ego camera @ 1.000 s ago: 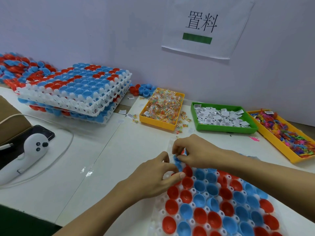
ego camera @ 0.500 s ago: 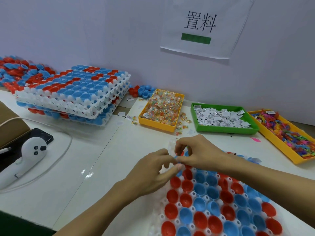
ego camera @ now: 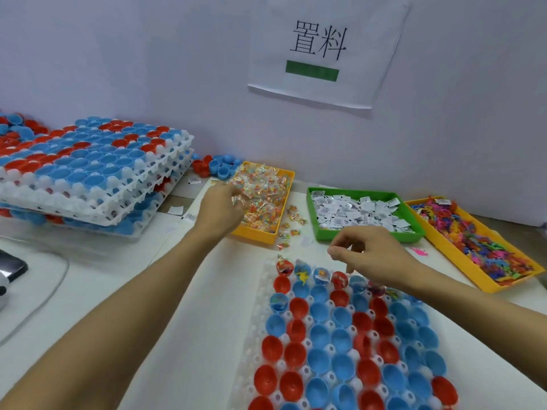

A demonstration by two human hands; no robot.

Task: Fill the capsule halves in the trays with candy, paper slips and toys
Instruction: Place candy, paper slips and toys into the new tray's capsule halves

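The left hand (ego camera: 220,207) reaches into the yellow candy box (ego camera: 268,199) at the far side of the worktop (ego camera: 148,291), and its fingers curl into the wrapped candy there. The right hand (ego camera: 370,253) hangs above the far edge of the near tray (ego camera: 257,321). Its fingers are bent, pinched together at the tips, but I cannot tell if they hold anything. The tray holds red and blue capsule halves (ego camera: 325,335); only the far row has things inside. The green box (ego camera: 364,214) holds paper slips, and the box (ego camera: 473,244) on the right holds toys.
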